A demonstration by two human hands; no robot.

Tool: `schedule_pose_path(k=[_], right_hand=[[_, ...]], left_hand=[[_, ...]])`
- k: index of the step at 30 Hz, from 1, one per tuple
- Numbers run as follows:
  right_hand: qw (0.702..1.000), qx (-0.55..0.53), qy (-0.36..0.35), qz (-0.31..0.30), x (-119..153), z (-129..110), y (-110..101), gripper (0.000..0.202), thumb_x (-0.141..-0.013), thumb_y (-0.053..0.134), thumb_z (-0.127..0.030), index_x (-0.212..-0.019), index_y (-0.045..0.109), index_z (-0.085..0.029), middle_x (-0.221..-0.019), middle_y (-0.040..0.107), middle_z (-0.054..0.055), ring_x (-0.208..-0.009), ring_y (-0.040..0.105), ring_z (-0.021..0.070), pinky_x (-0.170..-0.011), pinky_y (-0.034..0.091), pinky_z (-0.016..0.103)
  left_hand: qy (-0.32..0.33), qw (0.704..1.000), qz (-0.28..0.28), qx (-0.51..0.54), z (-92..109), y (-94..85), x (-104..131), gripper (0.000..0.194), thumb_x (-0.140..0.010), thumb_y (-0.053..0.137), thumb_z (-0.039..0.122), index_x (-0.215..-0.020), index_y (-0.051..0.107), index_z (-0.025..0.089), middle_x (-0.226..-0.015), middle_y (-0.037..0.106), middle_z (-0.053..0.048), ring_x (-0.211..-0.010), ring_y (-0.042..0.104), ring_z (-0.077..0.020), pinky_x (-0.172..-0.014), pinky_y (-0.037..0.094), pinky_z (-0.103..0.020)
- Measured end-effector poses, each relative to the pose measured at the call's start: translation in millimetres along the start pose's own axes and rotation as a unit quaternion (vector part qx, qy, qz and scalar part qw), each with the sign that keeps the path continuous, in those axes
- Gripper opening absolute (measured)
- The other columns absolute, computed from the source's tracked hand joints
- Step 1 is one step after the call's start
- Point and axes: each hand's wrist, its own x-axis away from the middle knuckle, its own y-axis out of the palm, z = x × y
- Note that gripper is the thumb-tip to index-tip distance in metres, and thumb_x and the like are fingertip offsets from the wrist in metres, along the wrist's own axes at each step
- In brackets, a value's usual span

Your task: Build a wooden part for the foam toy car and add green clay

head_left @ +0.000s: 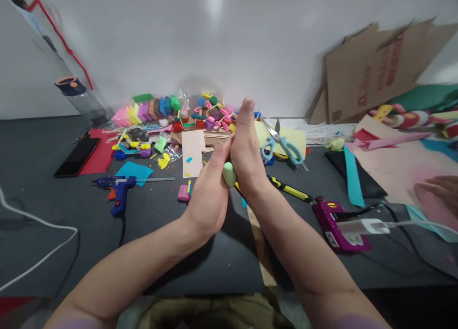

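Observation:
Between my two palms sits a piece of light green modelling clay (pixel 229 174), its rounded end poking out toward me. My left hand (pixel 209 193) presses on it from the left, the thumb side up. From the right, my right hand (pixel 247 159) lies against it with straight fingers pointing up and away. Both hands are raised above the dark table, palm to palm, so most of the clay is hidden. Below and left of them lies a small pink clay block (pixel 184 192) with a yellow bit beside it. A cream card (pixel 193 152) lies just beyond my left hand.
A blue glue gun (pixel 121 190) and a phone (pixel 77 157) lie at left. Colourful clay packs (pixel 150 110) line the wall. Scissors (pixel 281 142), a yellow utility knife (pixel 291 190) and a purple power strip (pixel 338 224) are at right. Another person's hand (pixel 442 193) rests on paper.

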Motion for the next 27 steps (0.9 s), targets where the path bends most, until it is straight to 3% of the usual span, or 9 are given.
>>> schedule_pose_path(k=[4,8,10,11,13,15,18,23,27], right_hand=[[0.989,-0.032,0.127,0.073,-14,5,-14,0.068,-0.104,0.011,-0.061,-0.158,0.019,-0.021,-0.168,0.020,0.009,-0.156,0.011,0.0289,-0.126,0.015,0.054],[0.994,-0.075,0.031,0.077,-8,-18,-34,0.044,-0.108,0.027,-0.041,-0.141,0.049,-0.020,-0.150,0.053,0.007,-0.145,0.044,0.0222,-0.121,0.036,0.042],[0.995,-0.092,-0.023,0.012,1,-27,-46,0.038,-0.106,0.039,-0.038,-0.134,0.057,-0.020,-0.133,0.067,0.007,-0.129,0.061,0.0219,-0.114,0.046,0.041],[0.994,-0.082,-0.053,-0.049,6,-29,-51,0.038,-0.104,0.046,-0.040,-0.135,0.057,-0.021,-0.131,0.069,0.006,-0.125,0.064,0.0231,-0.112,0.048,0.043],[0.972,-0.044,-0.135,-0.188,15,-28,-61,0.051,-0.095,0.062,-0.047,-0.140,0.055,-0.024,-0.138,0.065,0.007,-0.133,0.057,0.0266,-0.117,0.041,0.049],[0.949,0.003,-0.189,-0.252,21,-22,-68,0.062,-0.091,0.068,-0.048,-0.145,0.051,-0.023,-0.150,0.056,0.010,-0.145,0.043,0.0285,-0.123,0.028,0.054],[0.950,0.054,-0.194,-0.240,27,-10,-74,0.062,-0.093,0.066,-0.041,-0.149,0.047,-0.022,-0.154,0.051,0.012,-0.150,0.034,0.0280,-0.125,0.019,0.056],[0.945,0.084,-0.214,-0.232,37,0,-79,0.069,-0.090,0.068,-0.048,-0.150,0.046,-0.023,-0.148,0.057,0.012,-0.144,0.045,0.0285,-0.125,0.019,0.055],[0.943,0.088,-0.213,-0.241,44,3,-83,0.077,-0.087,0.068,-0.056,-0.151,0.043,-0.021,-0.154,0.051,0.014,-0.147,0.040,0.0299,-0.125,0.016,0.057]], left_hand=[[-0.091,0.988,0.063,0.109,3,2.1,-2,0.047,-0.106,0.033,0.040,-0.104,0.072,0.014,-0.128,0.071,-0.011,-0.138,0.052,-0.0244,-0.114,0.044,-0.037],[-0.139,0.977,0.065,0.147,10,0.3,-6,0.048,-0.106,0.033,0.040,-0.098,0.071,0.011,-0.113,0.075,-0.012,-0.128,0.061,-0.0252,-0.102,0.054,-0.036],[-0.139,0.976,0.070,0.154,14,1.0,-8,0.046,-0.107,0.033,0.036,-0.099,0.071,0.012,-0.101,0.076,-0.009,-0.119,0.066,-0.0217,-0.097,0.056,-0.032],[-0.138,0.974,0.080,0.159,16,1.9,-9,0.045,-0.107,0.031,0.034,-0.102,0.071,0.013,-0.097,0.077,-0.008,-0.114,0.068,-0.0196,-0.094,0.056,-0.030],[-0.145,0.970,0.096,0.167,20,4.0,-10,0.046,-0.108,0.028,0.032,-0.111,0.071,0.016,-0.092,0.077,-0.005,-0.104,0.071,-0.0165,-0.090,0.057,-0.026],[-0.159,0.968,0.095,0.169,23,5.9,-10,0.045,-0.108,0.027,0.032,-0.120,0.068,0.018,-0.090,0.077,-0.003,-0.095,0.073,-0.0147,-0.085,0.058,-0.024],[-0.174,0.968,0.083,0.159,24,6.8,-9,0.042,-0.108,0.030,0.031,-0.125,0.066,0.017,-0.086,0.076,-0.002,-0.085,0.073,-0.0134,-0.078,0.058,-0.022],[-0.188,0.967,0.075,0.154,20,5.8,-4,0.042,-0.108,0.031,0.034,-0.120,0.067,0.016,-0.082,0.075,-0.002,-0.076,0.073,-0.0125,-0.068,0.058,-0.020],[-0.200,0.969,0.035,0.144,18,6.7,-2,0.045,-0.108,0.029,0.034,-0.116,0.069,0.015,-0.096,0.077,-0.006,-0.089,0.074,-0.0132,-0.079,0.059,-0.021]])
